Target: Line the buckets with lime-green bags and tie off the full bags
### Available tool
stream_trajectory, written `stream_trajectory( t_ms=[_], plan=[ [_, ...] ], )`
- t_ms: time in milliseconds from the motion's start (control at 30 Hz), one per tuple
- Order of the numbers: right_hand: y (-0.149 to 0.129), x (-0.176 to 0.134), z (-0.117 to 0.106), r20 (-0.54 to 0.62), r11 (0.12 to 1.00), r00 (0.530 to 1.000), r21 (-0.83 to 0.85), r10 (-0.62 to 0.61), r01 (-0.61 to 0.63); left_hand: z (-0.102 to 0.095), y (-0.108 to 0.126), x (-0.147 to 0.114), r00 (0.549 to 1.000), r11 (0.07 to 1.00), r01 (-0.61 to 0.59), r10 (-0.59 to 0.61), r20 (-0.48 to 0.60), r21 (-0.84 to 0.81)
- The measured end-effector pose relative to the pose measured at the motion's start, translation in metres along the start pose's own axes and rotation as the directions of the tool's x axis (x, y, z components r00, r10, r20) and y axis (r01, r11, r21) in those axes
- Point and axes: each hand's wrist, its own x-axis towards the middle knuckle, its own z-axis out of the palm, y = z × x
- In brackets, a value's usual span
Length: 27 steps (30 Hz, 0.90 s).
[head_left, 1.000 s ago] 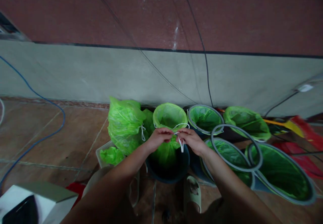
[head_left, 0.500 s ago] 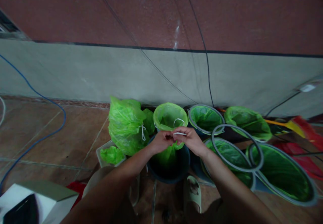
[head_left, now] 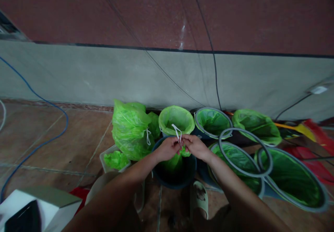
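Both hands meet above a dark round bin (head_left: 174,184) on the floor. My left hand (head_left: 169,148) and my right hand (head_left: 194,146) are closed, pinching a white drawstring (head_left: 177,131) whose loop sticks up between the fingers. Below them a green garbage bag (head_left: 172,164) is gathered at its neck and hangs down into the bin. The fingertips partly hide the string's lower part. Left of the bin sits a full green bag (head_left: 132,129) tied with a white string.
Behind the hands stands a bin with a green liner (head_left: 177,115). More lined bins (head_left: 213,122) stand to the right, with a loose grey ring (head_left: 245,129) lying across two. A small container (head_left: 106,167), a white box (head_left: 56,211) and a blue hose (head_left: 66,120) are at left.
The white drawstring, lying sideways over the right fingers before, now stands up as a loop between both hands. My fingers have shifted slightly around it; the bins have not moved.
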Motion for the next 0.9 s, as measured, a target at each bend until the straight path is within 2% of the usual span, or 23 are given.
stream_trajectory(
  t_ms=[100,233,333,433,600,667,800,900],
  plan=[
    [0.002,0.000,-0.003,-0.030,0.995,1.000,-0.096,-0.002,-0.001,0.000,-0.002,0.002,0.994,0.995,0.040,-0.049,-0.098,-0.091],
    [0.009,0.000,-0.003,-0.045,0.992,0.999,-0.128,0.007,-0.013,-0.004,-0.004,0.005,0.958,0.965,0.128,-0.181,-0.224,-0.231],
    [0.011,0.000,0.001,-0.061,0.993,0.997,-0.110,0.043,-0.050,-0.007,-0.003,0.005,0.930,0.930,0.188,-0.272,-0.247,-0.316],
    [0.009,-0.001,0.004,-0.059,0.994,0.995,-0.063,0.086,-0.089,-0.009,-0.003,0.004,0.903,0.904,0.188,-0.313,-0.295,-0.383],
    [0.004,-0.002,0.006,-0.034,0.996,0.996,-0.018,0.083,-0.084,-0.013,0.000,0.001,0.879,0.886,0.233,-0.368,-0.304,-0.400],
    [0.004,-0.003,0.006,-0.006,0.996,0.996,-0.018,0.087,-0.087,-0.013,0.001,0.000,0.884,0.904,0.216,-0.341,-0.319,-0.369],
    [0.006,-0.003,0.007,0.023,0.992,0.993,-0.030,0.120,-0.119,-0.014,-0.003,0.002,0.914,0.965,0.120,-0.200,-0.353,-0.234],
    [0.006,-0.003,0.007,0.033,0.992,0.992,-0.046,0.122,-0.120,-0.014,-0.007,0.004,0.927,0.983,0.118,-0.160,-0.339,-0.141]
  ],
)
